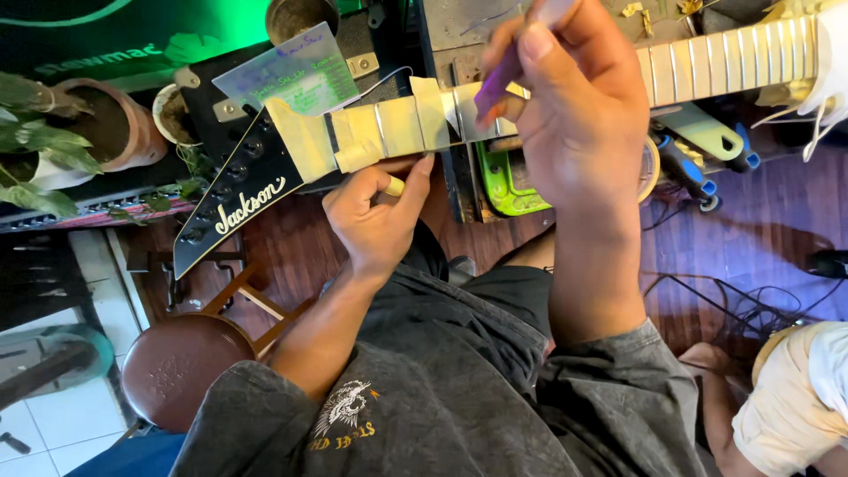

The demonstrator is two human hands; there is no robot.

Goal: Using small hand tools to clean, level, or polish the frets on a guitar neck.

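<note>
Your right hand pinched a small purple tool between thumb and fingers, its tip set against the taped guitar neck, which ran across the upper frame from the black pointed headstock to the pale frets at the right. Your left hand curled under the neck just below the tape, fingers pressed together around a small pale piece; what it was could not be made out. Below the neck lay open room down to dark wooden flooring. Left of the headstock stood potted plants, with a round brown stool beneath it. A green tool case sat just behind the neck, mostly hidden by your right hand. The neck's far end was cut off by the frame.
</note>
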